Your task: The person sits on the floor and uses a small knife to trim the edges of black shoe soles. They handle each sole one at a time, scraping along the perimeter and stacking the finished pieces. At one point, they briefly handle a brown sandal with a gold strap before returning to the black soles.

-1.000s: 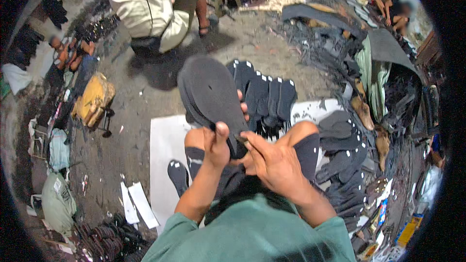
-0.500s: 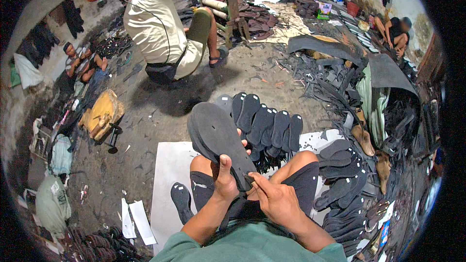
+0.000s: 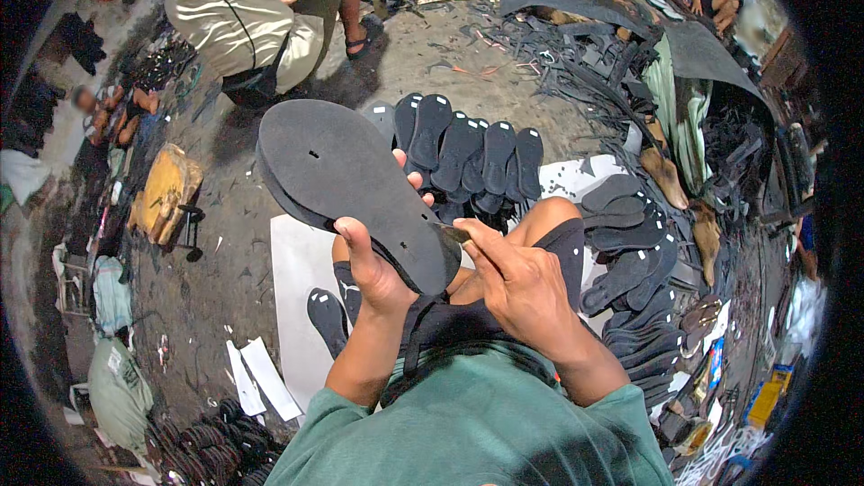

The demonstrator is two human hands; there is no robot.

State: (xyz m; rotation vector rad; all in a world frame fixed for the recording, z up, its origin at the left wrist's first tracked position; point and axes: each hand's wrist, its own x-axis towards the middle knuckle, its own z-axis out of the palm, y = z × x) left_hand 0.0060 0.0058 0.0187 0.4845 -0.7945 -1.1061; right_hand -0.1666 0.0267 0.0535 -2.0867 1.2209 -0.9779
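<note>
A thick dark grey sandal sole point(image 3: 337, 162) is tilted up above my lap, its wide toe end toward the upper left. It has one small slot near the toe and two slots closer to the heel. My left hand point(image 3: 376, 274) grips it, thumb along the near edge and fingertips showing past the far edge. My right hand point(image 3: 526, 288) is closed in a pinch on a small, thin, blade-like tool point(image 3: 457, 233). The tool's tip lies at the heel part of the sole, by the slots; whether it cuts in cannot be made out.
Several black insoles point(image 3: 462, 153) lie in a row ahead, and more black soles point(image 3: 630, 261) are piled at my right. A white sheet point(image 3: 297, 279) lies under me. Left stands a wooden block point(image 3: 166, 189); farther off, a person in a light shirt point(image 3: 229, 9) squats.
The sole has come nearer and higher left, turned flatter to view. My right hand has moved up slightly with the tool, and more slots now show. The view has tipped downward.
</note>
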